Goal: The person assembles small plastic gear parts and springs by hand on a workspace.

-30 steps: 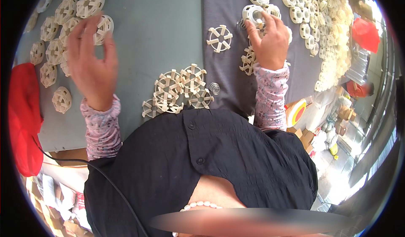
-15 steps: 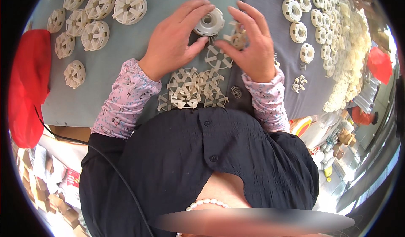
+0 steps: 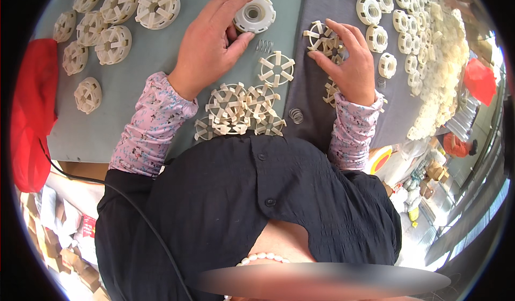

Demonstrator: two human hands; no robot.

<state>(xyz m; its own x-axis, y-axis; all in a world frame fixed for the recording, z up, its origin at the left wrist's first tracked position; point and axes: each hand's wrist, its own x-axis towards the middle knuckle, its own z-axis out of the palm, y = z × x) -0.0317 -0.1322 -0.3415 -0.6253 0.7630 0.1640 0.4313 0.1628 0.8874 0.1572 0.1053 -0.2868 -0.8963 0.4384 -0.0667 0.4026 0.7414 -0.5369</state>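
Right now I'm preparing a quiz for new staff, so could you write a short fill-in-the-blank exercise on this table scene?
1. The left hand holds a round part coloured ____.
2. A coil spring lies ____ that part and a lone spoked ring.
3. The right hand, at other spoked pieces, is to the ____ of that ring.
4. The buttoned shirt is ____.

Missing words: white; between; right; black.

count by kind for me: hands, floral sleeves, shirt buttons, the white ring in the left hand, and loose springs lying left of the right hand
Hands: 2, left hand and right hand
Floral sleeves: 2
Shirt buttons: 2
White ring: 1
Loose springs: 2, upper spring and lower spring
Total: 9
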